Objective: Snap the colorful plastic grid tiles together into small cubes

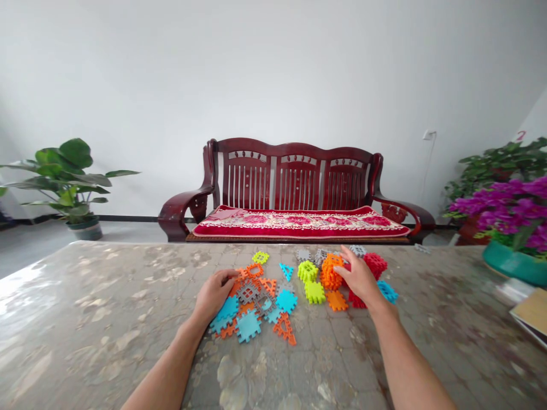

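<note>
My left hand [216, 295] lies on a flat patch of joined plastic tiles [252, 304] in orange, blue and grey, its fingers curled over the patch's left edge. My right hand [359, 278] rests with fingers spread on an orange block of tiles [330, 270] and over red pieces [376, 263]. Between the hands lie loose yellow-green tiles [311, 282], a blue triangle [286, 270] and an orange tile [337, 300]. Grey tiles [311, 255] sit behind them. All of this is on a marbled table [106, 319].
A dark red wooden bench [294, 188] with a flowered cushion stands behind the table. A leafy plant [68, 176] is on the floor at left. A teal pot of purple flowers [513, 228] and a book [532, 310] sit at the table's right edge.
</note>
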Demonstrator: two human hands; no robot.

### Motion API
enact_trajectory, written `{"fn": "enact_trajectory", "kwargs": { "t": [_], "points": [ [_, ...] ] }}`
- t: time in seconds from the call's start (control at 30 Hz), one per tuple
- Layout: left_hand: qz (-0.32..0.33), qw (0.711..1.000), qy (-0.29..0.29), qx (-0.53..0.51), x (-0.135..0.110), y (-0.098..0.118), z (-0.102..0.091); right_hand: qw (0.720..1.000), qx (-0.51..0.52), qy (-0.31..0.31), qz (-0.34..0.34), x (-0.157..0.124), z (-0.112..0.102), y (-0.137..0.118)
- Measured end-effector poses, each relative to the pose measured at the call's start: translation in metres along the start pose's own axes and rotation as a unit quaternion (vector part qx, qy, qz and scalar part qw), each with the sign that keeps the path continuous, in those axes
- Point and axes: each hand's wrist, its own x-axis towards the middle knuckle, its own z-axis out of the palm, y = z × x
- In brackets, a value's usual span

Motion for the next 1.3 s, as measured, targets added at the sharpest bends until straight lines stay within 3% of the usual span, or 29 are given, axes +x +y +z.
{"fn": "enact_trajectory", "kwargs": {
  "t": [0.13, 0.23, 0.4, 0.53, 0.77, 0.93, 1.3],
  "points": [
    [0.003, 1.000, 0.004, 0.003, 0.001, -0.003, 0.001, 0.998, 0.020, 0.049, -0.018, -0.001, -0.002, -0.013],
    [0.004, 1.000, -0.003, -0.004, 0.002, -0.005, 0.002, 0.993, 0.073, 0.071, -0.050, -0.008, 0.002, -0.043],
    [0.020, 1.000, -0.003, -0.009, 0.004, -0.007, 0.003, 0.982, 0.084, -0.058, -0.157, -0.041, 0.031, -0.109],
    [0.036, 0.999, -0.004, 0.005, 0.005, -0.011, 0.004, 0.967, 0.035, -0.108, -0.226, -0.069, 0.062, -0.135],
    [0.016, 0.996, 0.044, 0.081, 0.000, -0.003, -0.001, 0.965, -0.012, -0.093, -0.243, -0.091, 0.082, -0.122],
    [-0.027, 0.998, -0.002, 0.059, -0.004, 0.009, -0.007, 0.961, -0.025, -0.087, -0.262, -0.094, 0.085, -0.116],
    [0.031, 0.998, -0.019, 0.055, -0.005, 0.008, -0.008, 0.948, -0.027, -0.113, -0.296, -0.100, 0.090, -0.120]
  ]
}}
